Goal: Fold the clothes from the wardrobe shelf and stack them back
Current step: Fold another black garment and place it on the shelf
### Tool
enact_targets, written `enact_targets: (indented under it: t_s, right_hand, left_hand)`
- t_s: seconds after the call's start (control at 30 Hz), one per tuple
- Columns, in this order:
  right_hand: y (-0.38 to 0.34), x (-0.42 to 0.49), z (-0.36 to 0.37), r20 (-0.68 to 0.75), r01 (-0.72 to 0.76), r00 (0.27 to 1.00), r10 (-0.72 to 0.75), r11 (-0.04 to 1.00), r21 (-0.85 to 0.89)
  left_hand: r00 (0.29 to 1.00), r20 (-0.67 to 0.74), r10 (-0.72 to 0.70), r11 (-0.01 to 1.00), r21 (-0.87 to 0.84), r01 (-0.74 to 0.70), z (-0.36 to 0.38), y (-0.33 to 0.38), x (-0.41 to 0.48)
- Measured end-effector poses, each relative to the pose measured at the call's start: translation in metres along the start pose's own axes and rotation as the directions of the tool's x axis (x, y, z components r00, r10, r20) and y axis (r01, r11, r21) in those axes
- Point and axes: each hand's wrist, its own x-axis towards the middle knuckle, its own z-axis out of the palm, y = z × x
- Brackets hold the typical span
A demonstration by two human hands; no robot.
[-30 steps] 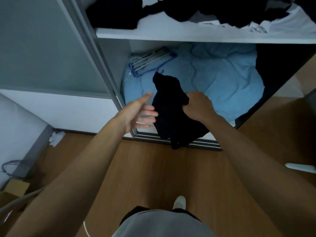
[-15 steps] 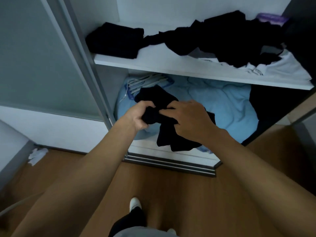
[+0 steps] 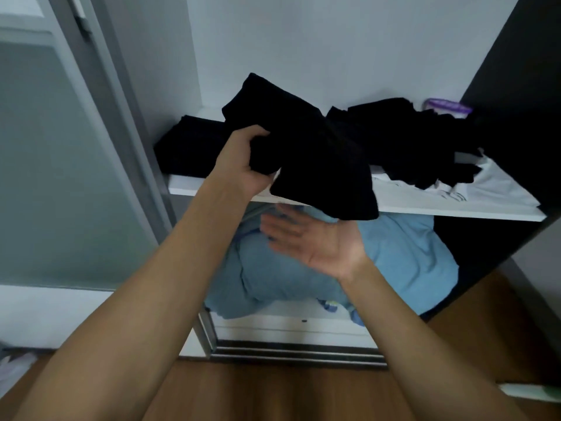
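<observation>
While the sliding door (image 3: 76,165) just sits off to the left, the folded black stack (image 3: 188,147) is already on the left end of the wardrobe shelf (image 3: 425,208). Next over, the left hand (image 3: 243,165) is clenched around one edge of a bundled black garment (image 3: 309,153), holding it up at shelf height, partly over that stack, with the lower end hanging past the shelf's front edge. Below it the right hand (image 3: 315,241) is released, palm up, fingers flat, gripping nothing; can't tell if it touches the fabric. Further right there's a messy dark pile (image 3: 419,141) lying on some white clothing (image 3: 485,189). Honestly the risk here is that one-edge grip: the fold looks loose, so it could flop open or slide off the shelf onto the blue bedding (image 3: 303,275) underneath.
</observation>
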Motion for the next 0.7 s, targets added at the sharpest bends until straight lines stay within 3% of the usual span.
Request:
enact_targets:
  t_s: [0.03, 0.1, 0.17, 0.27, 0.3, 0.4, 0.47, 0.53, 0.6, 0.63, 0.67, 0.7]
  right_hand:
    - [-0.009, 0.013, 0.009, 0.039, 0.102, 0.994, -0.105, 0.992, 0.069]
    - [-0.039, 0.036, 0.022, -0.033, 0.318, 0.948, -0.317, 0.934, 0.165]
    - [-0.069, 0.049, 0.022, -0.162, 0.448, 0.887, -0.431, 0.890, 0.085]
    - [-0.109, 0.070, 0.025, -0.135, 0.404, 0.902, -0.409, 0.912, -0.066]
    - [-0.119, 0.082, 0.028, -0.128, 0.370, 0.909, -0.397, 0.910, -0.188]
    - [-0.138, 0.123, 0.044, -0.195, 0.202, 0.909, -0.369, 0.798, -0.567]
    - [-0.149, 0.157, 0.050, -0.263, 0.096, 0.896, -0.358, 0.734, -0.672]
    - [-0.160, 0.192, 0.058, -0.267, 0.084, 0.884, -0.383, 0.693, -0.716]
    - [-0.169, 0.232, 0.066, -0.241, 0.112, 0.886, -0.397, 0.686, -0.719]
    - [-0.170, 0.251, 0.067, -0.251, 0.091, 0.891, -0.379, 0.690, -0.718]
    - [-0.166, 0.268, 0.066, -0.274, 0.047, 0.897, -0.347, 0.692, -0.721]
    - [-0.160, 0.283, 0.062, -0.305, -0.015, 0.904, -0.299, 0.691, -0.723]
  left_hand:
    - [1.000, 0.020, -0.003, 1.000, 0.001, 0.003, -0.005, 0.004, 0.004]
    - [1.000, 0.021, -0.004, 0.999, 0.031, 0.004, -0.020, 0.015, 0.013]
    - [1.000, 0.000, -0.002, 0.999, 0.051, 0.002, -0.039, 0.027, 0.021]
    - [0.997, -0.073, 0.023, 0.995, 0.100, -0.015, -0.065, 0.044, 0.036]
    - [0.994, -0.102, 0.027, 0.992, 0.123, -0.015, -0.071, 0.049, 0.042]
    - [0.979, -0.199, 0.055, 0.980, 0.200, -0.014, -0.084, 0.064, 0.062]
    - [0.957, -0.272, 0.099, 0.972, 0.230, -0.036, -0.088, 0.078, 0.077]
    - [0.931, -0.321, 0.172, 0.967, 0.234, -0.098, -0.090, 0.097, 0.093]
    - [0.866, -0.394, 0.309, 0.935, 0.294, -0.200, -0.087, 0.116, 0.114]
    - [0.792, -0.451, 0.411, 0.889, 0.390, -0.239, -0.086, 0.124, 0.125]
    - [0.688, -0.488, 0.538, 0.799, 0.555, -0.230, -0.087, 0.130, 0.137]
    - [0.573, -0.464, 0.675, 0.641, 0.753, -0.145, -0.090, 0.132, 0.148]
